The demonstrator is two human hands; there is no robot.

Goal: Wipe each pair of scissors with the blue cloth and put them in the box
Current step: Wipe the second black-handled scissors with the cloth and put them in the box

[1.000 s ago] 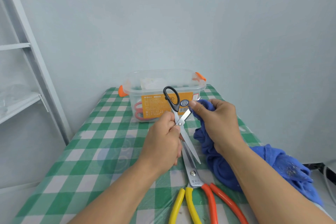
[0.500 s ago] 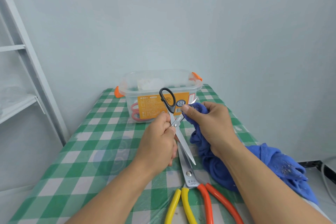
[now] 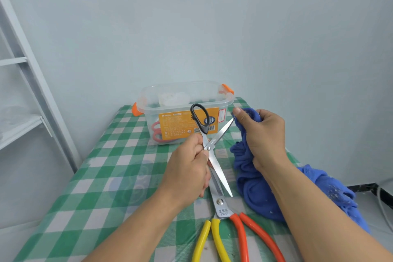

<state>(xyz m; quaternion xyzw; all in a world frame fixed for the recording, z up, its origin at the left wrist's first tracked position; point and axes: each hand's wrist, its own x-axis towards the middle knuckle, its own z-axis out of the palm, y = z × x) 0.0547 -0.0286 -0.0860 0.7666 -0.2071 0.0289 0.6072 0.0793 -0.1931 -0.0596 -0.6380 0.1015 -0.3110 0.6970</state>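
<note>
My left hand (image 3: 187,170) grips the black-handled scissors (image 3: 214,147) near their pivot, held above the table with the blades spread wide. One blade points up and right, its tip at the blue cloth (image 3: 253,187). My right hand (image 3: 259,136) holds a bunched part of that cloth just off the blade tip. The clear box (image 3: 148,100) with orange latches stands behind, with red-handled scissors (image 3: 157,134) inside. Orange-handled scissors (image 3: 244,232) and yellow-handled scissors (image 3: 212,238) lie on the table at the front.
The table has a green and white checked cover (image 3: 102,176). A white metal shelf frame (image 3: 27,83) stands at the left. A pale wall runs close behind the box. The cloth hangs over the table's right edge.
My right hand has slid with the cloth up the raised blade from near the pivot to its tip. The blade now shows bare along its length.
</note>
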